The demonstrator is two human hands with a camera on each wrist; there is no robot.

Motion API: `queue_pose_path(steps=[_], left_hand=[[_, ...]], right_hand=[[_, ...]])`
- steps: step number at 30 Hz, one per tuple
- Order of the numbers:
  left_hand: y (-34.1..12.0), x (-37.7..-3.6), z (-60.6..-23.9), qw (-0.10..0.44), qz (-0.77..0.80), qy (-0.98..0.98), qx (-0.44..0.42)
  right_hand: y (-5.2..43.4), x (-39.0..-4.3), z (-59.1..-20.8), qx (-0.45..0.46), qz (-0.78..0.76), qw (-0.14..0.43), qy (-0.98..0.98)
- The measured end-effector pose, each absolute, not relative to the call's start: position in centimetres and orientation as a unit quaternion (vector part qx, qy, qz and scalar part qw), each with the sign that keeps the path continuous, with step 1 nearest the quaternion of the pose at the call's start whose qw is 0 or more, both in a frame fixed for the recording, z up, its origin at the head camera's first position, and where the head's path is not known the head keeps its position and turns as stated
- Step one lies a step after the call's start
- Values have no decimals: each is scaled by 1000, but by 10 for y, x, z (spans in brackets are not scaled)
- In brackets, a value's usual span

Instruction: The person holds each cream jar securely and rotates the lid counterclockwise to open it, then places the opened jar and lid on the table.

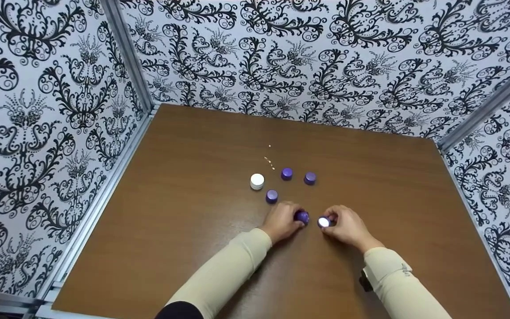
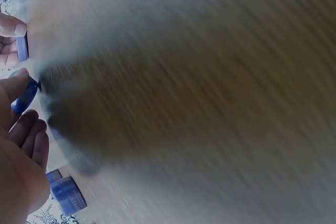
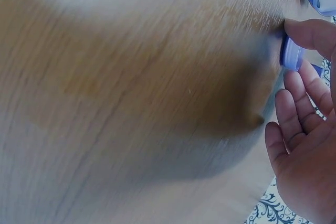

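I'm looking down at the brown table (image 1: 184, 150), where the left hand (image 1: 283, 222) and right hand (image 1: 347, 227) are facing each other below and right of head-view centre, thumbs and fingers pinching the dark purple piece (image 1: 302, 217) and white-faced purple piece (image 1: 324, 222) respectively. Dark one's sitting left, neither's showing a long axis, so I'm eyeing that slim sideways gap.
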State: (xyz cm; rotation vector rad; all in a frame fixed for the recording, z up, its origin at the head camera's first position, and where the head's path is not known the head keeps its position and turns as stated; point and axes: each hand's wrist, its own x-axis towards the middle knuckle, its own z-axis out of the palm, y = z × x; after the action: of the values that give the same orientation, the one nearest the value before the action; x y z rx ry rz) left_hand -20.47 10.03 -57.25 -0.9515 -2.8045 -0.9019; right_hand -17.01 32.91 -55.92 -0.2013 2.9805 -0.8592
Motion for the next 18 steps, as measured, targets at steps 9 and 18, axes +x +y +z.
queue_pose_path(steps=[9,18], left_hand=[[99,-205,-576,35,-297,-907,-298],[99,-206,-580,50,-283,-912,-291]], right_hand=[[330,-170,-559,-63,-273,19,960],[329,-170,-558,-68,-279,19,958]])
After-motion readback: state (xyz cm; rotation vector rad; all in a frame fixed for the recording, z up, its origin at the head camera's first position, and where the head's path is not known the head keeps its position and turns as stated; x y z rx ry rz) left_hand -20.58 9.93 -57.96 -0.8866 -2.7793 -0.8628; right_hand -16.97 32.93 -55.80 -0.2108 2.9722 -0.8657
